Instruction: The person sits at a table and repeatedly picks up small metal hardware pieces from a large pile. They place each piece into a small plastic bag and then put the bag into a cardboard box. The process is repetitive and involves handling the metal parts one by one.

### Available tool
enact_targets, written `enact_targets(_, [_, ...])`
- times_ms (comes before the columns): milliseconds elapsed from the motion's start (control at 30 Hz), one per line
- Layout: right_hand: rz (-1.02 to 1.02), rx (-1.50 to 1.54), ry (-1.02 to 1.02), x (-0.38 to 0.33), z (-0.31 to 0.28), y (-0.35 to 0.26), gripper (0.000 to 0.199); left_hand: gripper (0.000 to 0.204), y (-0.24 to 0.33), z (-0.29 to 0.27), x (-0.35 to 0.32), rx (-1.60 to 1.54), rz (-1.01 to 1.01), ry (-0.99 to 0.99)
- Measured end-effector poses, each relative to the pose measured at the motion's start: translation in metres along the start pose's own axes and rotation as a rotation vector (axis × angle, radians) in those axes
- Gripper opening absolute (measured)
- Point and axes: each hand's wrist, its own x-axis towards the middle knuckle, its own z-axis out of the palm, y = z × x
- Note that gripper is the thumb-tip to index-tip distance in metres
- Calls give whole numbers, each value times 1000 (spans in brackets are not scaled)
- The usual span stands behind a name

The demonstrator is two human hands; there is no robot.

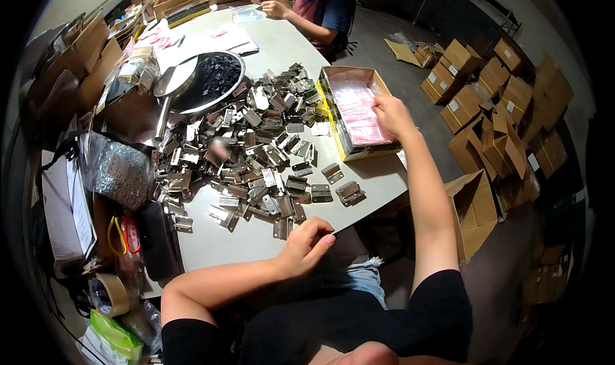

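1. Two bare hands at work: the right hand (392, 115) reaches over the right side of an open box (375, 151), fingers drawn narrow at pink-and-clear packets (354, 112); whether it grips one cannot be told.
2. The box stands by the right edge of a pale table (307, 41), packets inside.
3. The left hand (307, 242) is loosely curled at the table's near edge, beside heaped metal hinges (269, 153); its palm is hidden.
4. Beyond the heap, toward the left edge, sits a bowl (243, 76) of black pieces (214, 76).
5. At the far edge, a co-worker (330, 12) in blue.
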Motion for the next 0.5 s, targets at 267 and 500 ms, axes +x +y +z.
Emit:
enact_targets(267, [-461, 327, -106, -151, -39, -106, 47, 30, 10, 8, 2, 44, 121, 243])
enact_targets(500, [-298, 749, -158, -217, -16, -129, 26, 20, 3, 9, -3, -6, 117, -6])
